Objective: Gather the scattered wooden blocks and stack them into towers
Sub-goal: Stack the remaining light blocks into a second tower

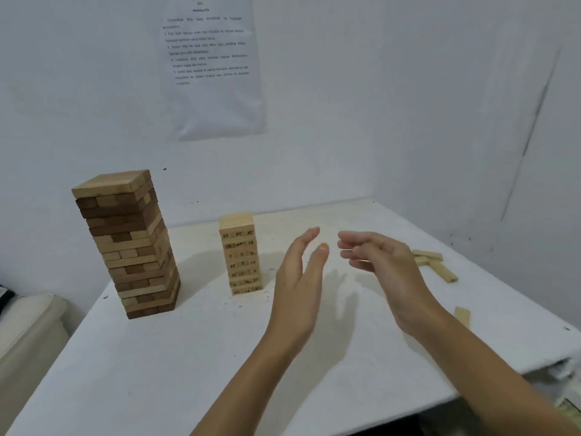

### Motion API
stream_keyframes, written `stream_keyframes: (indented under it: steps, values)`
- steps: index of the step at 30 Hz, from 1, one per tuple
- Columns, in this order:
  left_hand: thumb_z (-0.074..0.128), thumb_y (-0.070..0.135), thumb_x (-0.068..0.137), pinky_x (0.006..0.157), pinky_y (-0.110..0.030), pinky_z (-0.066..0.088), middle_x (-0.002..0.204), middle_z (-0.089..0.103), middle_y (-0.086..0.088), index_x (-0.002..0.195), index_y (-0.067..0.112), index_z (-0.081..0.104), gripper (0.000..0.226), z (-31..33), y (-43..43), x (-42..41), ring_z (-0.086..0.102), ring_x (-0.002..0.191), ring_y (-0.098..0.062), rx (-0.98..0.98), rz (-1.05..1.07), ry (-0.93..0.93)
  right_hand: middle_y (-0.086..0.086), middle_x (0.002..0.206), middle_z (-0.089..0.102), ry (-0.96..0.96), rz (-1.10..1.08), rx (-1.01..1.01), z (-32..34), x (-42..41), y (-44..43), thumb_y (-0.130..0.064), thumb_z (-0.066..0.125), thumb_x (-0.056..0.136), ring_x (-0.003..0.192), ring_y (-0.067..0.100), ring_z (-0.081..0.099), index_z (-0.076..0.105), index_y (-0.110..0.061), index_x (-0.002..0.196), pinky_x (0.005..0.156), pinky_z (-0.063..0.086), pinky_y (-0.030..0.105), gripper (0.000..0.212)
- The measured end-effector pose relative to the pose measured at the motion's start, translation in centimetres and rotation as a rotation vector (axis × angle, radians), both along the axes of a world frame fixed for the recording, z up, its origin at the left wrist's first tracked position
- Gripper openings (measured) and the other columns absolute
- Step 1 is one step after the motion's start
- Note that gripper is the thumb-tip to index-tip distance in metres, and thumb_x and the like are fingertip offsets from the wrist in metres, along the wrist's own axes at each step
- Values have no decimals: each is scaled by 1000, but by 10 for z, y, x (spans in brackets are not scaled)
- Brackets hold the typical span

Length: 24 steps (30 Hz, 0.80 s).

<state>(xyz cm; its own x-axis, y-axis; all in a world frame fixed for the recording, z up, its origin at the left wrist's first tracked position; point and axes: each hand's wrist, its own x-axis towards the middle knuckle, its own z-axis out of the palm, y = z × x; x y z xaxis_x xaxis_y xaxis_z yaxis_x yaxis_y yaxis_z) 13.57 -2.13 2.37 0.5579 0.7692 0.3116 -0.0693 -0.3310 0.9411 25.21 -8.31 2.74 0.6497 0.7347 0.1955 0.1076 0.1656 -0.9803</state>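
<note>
Both hands hover over the white table (188,357), palms facing each other. The left hand (298,278) is flat with straight fingers, the right hand (386,272) is loosely curled, and neither holds anything. At nine o'clock from them, well apart, stands the tall tower (125,243) of dark and pale blocks. A printed sheet (213,64) hangs on the wall at eleven. The short tower (242,256), pale with numbers, stands between the tall one and the left hand. Loose blocks (434,265) lie at three o'clock, with a single block (462,316) at four.

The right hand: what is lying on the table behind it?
A small heap of pale loose blocks lies on the white table behind the right hand. The hand covers part of the heap, so their full number cannot be told.
</note>
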Motion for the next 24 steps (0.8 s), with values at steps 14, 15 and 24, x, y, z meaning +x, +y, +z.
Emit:
stream_keyframes:
  steps: [14, 15, 24]
  values:
    - [55, 7, 90, 76, 0, 35, 122, 60, 8, 110, 23, 61, 27, -39, -13, 104, 52, 111, -5, 281, -355, 365, -18, 122, 59, -527, 130, -485, -37, 115, -121, 7, 55, 87, 116, -2, 51, 72, -41, 99, 92, 40, 14, 53]
    - [55, 6, 89, 76, -2, 36, 121, 61, 7, 108, 24, 61, 27, -41, -11, 109, 53, 111, -6, 281, -357, 371, -19, 126, 55, -583, 201, -517, -40, 119, -125, 2, 57, 88, 119, -5, 46, 71, -43, 103, 96, 36, 13, 50]
    - [58, -1, 86, 75, 2, 35, 112, 63, 5, 107, 10, 65, 25, -53, 7, 149, 52, 98, -4, 393, -272, 367, -20, 108, 61, -681, 148, -454, -58, 142, -115, -26, 73, 84, 108, 0, 51, 69, -39, 98, 96, 42, 22, 19]
